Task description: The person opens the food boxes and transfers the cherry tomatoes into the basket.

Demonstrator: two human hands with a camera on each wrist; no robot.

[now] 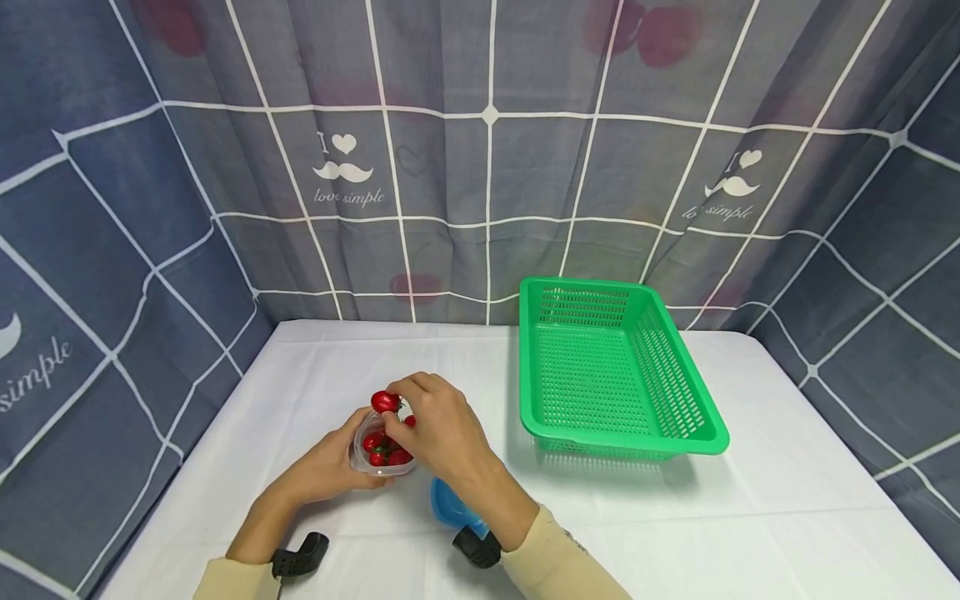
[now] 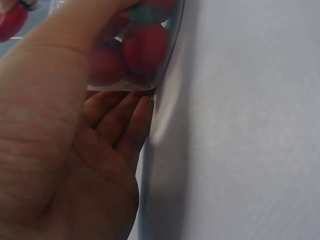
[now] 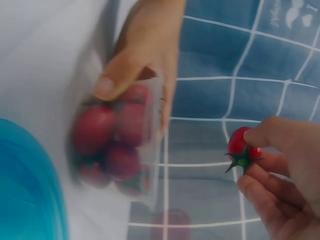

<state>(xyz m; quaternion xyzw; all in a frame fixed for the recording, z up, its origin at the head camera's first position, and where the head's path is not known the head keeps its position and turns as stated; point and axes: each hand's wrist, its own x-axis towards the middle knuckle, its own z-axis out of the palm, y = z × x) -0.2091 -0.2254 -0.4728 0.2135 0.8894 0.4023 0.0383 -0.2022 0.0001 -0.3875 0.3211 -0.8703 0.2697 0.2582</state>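
Curtain [image 1: 450,167] reading "love simple", left of two hands [image 1: 330,462] gripping clear tub [image 1: 390,470], right pinching tomato [image 1: 386,402]

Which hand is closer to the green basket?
Right. The right hand is left of the green basket, pinching a cherry tomato; the left hand is farther left, holding the clear container.

The left sleeve [image 1: 236,581] and right sleeve [image 1: 557,563] were light sandy. The right one had small dark marks [image 1: 575,542]. A bent black piece [image 1: 300,557] stuck out by the left sleeve, and a chunky black lump [image 1: 477,548] by the right.
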